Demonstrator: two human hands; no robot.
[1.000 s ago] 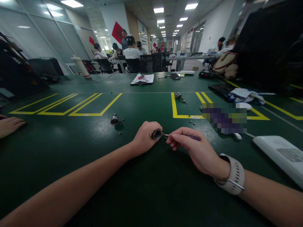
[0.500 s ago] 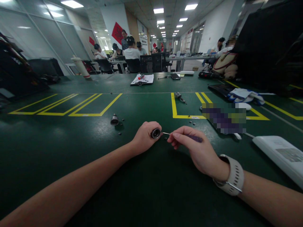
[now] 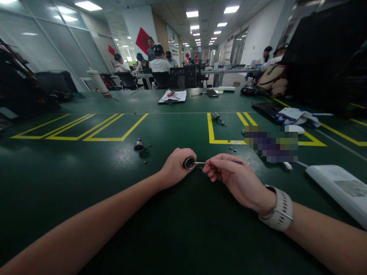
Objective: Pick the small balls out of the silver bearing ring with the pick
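Observation:
My left hand (image 3: 176,165) rests on the green table (image 3: 177,229), fingers wrapped round a small metal cylinder (image 3: 189,163) whose open end faces right. My right hand (image 3: 233,178), with a white watch at the wrist, pinches a thin purple-handled screwdriver (image 3: 200,163); its metal tip reaches into the cylinder's mouth. A second small metal cylinder (image 3: 139,145) stands to the left, with several tiny dark screws (image 3: 145,161) scattered around it.
Yellow tape boxes (image 3: 210,130) mark the table. A metal part (image 3: 218,117), a clipboard with a red pen (image 3: 172,95), a phone (image 3: 212,92), gloves (image 3: 296,115) and a white booklet (image 3: 340,189) lie around. Several people sit at desks far behind.
Another person's hand at the left edge has left the view. My right hand turned slightly, hiding more of the screwdriver's handle; the tip stays at the cylinder.

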